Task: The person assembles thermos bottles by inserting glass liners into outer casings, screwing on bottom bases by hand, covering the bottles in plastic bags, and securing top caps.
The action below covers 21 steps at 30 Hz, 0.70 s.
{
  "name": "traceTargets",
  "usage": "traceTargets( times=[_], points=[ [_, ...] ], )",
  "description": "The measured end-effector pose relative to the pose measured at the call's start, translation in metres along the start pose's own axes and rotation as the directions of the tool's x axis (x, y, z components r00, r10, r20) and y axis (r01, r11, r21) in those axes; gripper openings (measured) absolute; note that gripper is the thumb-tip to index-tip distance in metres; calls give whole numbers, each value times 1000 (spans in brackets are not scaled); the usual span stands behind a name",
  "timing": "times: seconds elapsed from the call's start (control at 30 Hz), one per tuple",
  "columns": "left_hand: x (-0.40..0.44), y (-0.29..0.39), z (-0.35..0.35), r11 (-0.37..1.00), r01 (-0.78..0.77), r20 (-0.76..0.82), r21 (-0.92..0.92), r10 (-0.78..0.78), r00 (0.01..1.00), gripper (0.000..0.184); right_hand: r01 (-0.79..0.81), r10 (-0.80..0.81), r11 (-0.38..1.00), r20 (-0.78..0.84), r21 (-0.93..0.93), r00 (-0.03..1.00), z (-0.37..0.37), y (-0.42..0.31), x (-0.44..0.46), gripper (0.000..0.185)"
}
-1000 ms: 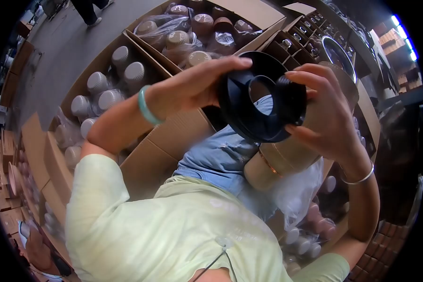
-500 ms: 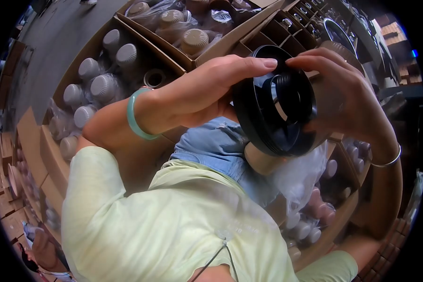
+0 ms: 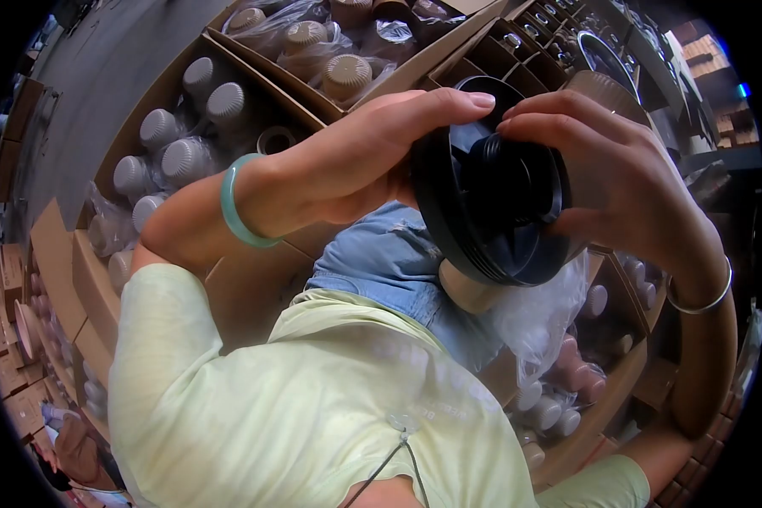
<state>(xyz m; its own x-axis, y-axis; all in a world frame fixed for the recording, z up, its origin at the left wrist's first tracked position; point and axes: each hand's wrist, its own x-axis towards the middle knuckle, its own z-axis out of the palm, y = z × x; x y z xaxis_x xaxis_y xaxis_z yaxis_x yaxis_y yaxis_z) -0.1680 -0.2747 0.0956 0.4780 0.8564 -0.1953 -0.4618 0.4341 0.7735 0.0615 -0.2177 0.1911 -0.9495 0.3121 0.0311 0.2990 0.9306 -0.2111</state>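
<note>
My left hand (image 3: 372, 152), a green bangle at its wrist, is closed on the rim of a wide round black plastic lid (image 3: 449, 224), thumb on the upper edge. The lid is tilted, with its hollow inside toward me and screw threads on its outer edge. A smaller black threaded piece (image 3: 493, 157) sits inside it. My right hand (image 3: 601, 161), with a silver bangle, curls its fingers over the lid's right side and around this inner piece. Just below the lid shows a beige rounded body (image 3: 470, 288); whether it joins the lid I cannot tell.
An open carton (image 3: 102, 182) at left holds several white ribbed-ended cups (image 3: 186, 161). Another carton (image 3: 339, 106) above holds beige cups in plastic film. A divided box (image 3: 474, 68) stands at upper right. Plastic film (image 3: 533, 330) hangs over a carton at lower right.
The lid has turned and shifted slightly left, and its inner piece faces differently. My right fingers have moved further in over the inner piece. My left hand has moved slightly left.
</note>
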Motion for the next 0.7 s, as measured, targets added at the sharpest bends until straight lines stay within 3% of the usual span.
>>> traceTargets(
  times=[0.7],
  points=[
    [6,1,-1,999,35,-33,18,-34,999,32,56,-50,996,79,-71,996,-3,0,-1,78]
  ],
)
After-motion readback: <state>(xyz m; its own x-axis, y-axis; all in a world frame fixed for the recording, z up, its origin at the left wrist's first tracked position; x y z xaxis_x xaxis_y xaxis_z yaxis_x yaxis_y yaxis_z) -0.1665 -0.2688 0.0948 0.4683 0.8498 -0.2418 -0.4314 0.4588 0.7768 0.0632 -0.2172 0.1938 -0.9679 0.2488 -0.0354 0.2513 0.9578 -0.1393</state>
